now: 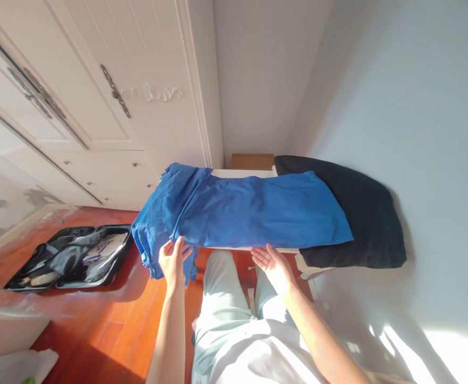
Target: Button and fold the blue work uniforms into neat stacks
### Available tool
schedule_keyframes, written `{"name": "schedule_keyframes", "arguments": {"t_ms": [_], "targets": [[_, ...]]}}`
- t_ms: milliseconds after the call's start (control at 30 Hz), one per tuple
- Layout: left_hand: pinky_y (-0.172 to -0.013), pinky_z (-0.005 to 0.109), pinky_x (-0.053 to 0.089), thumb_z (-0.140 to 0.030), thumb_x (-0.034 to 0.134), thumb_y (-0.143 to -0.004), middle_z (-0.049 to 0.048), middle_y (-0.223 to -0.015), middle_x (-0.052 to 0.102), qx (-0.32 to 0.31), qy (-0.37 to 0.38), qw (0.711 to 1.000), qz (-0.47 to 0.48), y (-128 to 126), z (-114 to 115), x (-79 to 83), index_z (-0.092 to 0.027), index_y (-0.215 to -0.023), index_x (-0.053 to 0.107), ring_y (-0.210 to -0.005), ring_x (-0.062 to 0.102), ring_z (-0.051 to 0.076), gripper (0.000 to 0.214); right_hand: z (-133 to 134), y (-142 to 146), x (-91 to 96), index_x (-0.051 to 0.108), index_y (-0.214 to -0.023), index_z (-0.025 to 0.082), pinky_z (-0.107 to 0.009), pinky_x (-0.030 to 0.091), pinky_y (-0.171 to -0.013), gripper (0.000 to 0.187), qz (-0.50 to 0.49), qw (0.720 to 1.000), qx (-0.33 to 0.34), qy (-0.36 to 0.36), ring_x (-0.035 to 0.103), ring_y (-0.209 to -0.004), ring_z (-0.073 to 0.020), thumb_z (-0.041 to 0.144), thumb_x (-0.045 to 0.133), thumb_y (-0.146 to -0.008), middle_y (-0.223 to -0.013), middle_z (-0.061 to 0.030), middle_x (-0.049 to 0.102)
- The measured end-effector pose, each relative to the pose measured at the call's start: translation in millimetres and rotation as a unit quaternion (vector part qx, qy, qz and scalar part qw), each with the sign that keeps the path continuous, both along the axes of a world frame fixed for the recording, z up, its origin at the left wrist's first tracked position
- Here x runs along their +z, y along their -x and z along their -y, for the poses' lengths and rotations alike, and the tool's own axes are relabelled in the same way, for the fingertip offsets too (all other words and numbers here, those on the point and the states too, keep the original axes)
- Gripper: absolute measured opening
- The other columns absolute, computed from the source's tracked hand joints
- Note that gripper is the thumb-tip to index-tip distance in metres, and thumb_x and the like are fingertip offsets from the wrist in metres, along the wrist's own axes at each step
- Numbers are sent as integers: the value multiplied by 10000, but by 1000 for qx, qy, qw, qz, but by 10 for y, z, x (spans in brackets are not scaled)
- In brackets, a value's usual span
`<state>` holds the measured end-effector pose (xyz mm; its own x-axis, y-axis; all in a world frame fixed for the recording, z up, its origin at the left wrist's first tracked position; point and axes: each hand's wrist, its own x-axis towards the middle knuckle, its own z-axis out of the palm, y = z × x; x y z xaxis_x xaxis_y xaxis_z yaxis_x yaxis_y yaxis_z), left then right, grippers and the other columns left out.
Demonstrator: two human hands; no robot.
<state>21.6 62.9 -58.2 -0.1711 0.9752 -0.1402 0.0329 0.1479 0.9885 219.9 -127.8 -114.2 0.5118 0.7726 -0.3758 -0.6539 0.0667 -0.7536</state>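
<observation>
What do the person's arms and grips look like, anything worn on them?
Left grip and right grip are bare hands: no gloves, rings or watch in view. Left forearm and right forearm are bare to the frame edge, with no sleeve showing. Below them show a white top and pale grey-green trousers.

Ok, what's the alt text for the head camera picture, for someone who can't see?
A seated person's left hand touches the hanging end of a blue garment spread over a white table, and the right hand lies open at its near edge. A black garment lies partly under it.
</observation>
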Motion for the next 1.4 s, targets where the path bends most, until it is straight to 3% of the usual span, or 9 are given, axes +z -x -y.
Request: {"name": "schedule_keyframes", "arguments": {"t_ms": [133, 300, 400, 600, 800, 933, 1067, 1200, 1400], "targets": [[-589, 342, 613, -441, 797, -651, 51, -897, 684, -5, -106, 989, -100, 109, -104, 95, -173, -983, 624, -704, 707, 205, 460, 39, -84, 24, 580, -940, 201, -526, 497, -1015, 359, -47, 997, -57, 12, 683, -1063, -291, 541, 633, -838, -1011, -116, 730], [-704, 358, 585, -463, 678, -763, 38, -735, 702, -55, -165, 962, -209, 313, -267, 37, -194, -871, 709, -701, 688, 219, 291, 120, -299, -48, 545, -889, 224, -510, 544, -967, 356, -90, 984, -141, 53, 724, -927, -270, 479, 751, -750, -784, -17, 677], [-749, 342, 551, -397, 621, -796, 34, -758, 697, -52, -183, 945, -266, 389, -387, 2, -216, -810, 704, -731, 663, 210, 199, 147, -473, -51, 549, -907, 225, -498, 571, -934, 331, -97, 970, -210, 74, 725, -843, -235, 461, 735, -766, -792, -15, 671], [-556, 258, 515, -499, 625, -738, -14, -668, 559, -113, -79, 985, -102, 341, -532, -54, -189, -766, 618, -586, 556, 141, 311, 195, -678, 159, 582, -996, 223, -469, 579, -919, 275, -144, 964, -198, 101, 712, -923, -234, 473, 584, -884, -976, -83, 704], [-549, 305, 548, -512, 692, -724, -59, -582, 480, -39, 54, 998, 16, 219, -436, -29, -183, -732, 504, -543, 582, 146, 379, 371, -894, 306, 598, -976, 172, -487, 587, -872, 391, -107, 966, -204, 114, 706, -943, -289, 550, 568, -877, -931, -134, 711], [-707, 410, 589, -489, 555, -869, 8, -618, 607, -24, 172, 974, 145, 172, -227, 40, -182, -719, 514, -648, 679, 209, 344, 571, -1108, 336, 597, -941, 182, -463, 613, -812, 348, -71, 958, -252, 113, 719, -858, -267, 503, 659, -823, -895, -108, 716], [-786, 389, 592, -406, 453, -938, 142, -870, 725, -122, 277, 931, 206, 47, 33, 25, -131, -828, 617, -894, 719, 266, 339, 733, -1269, 371, 605, -919, 191, -423, 633, -751, 367, -20, 949, -295, 110, 723, -798, -250, 477, 747, -738, -818, -74, 720], [-824, 403, 589, -268, 492, -932, 166, -921, 738, -185, 281, 920, 202, -200, 179, -3, -116, -899, 641, -907, 725, 274, 216, 814, -1407, 398, 618, -849, 189, -380, 642, -668, 355, 37, 949, -287, 127, 718, -694, -233, 424, 809, -663, -685, -33, 696], [-1065, 529, 434, -57, 516, -899, 26, -878, 762, -97, 217, 950, 203, -404, 109, 27, -171, -938, 692, -798, 727, 169, 213, 979, -1596, 358, 582, -674, 193, -283, 608, -555, 311, 52, 933, -322, 149, 710, -620, -208, 300, 855, -570, -582, -6, 666]]}}
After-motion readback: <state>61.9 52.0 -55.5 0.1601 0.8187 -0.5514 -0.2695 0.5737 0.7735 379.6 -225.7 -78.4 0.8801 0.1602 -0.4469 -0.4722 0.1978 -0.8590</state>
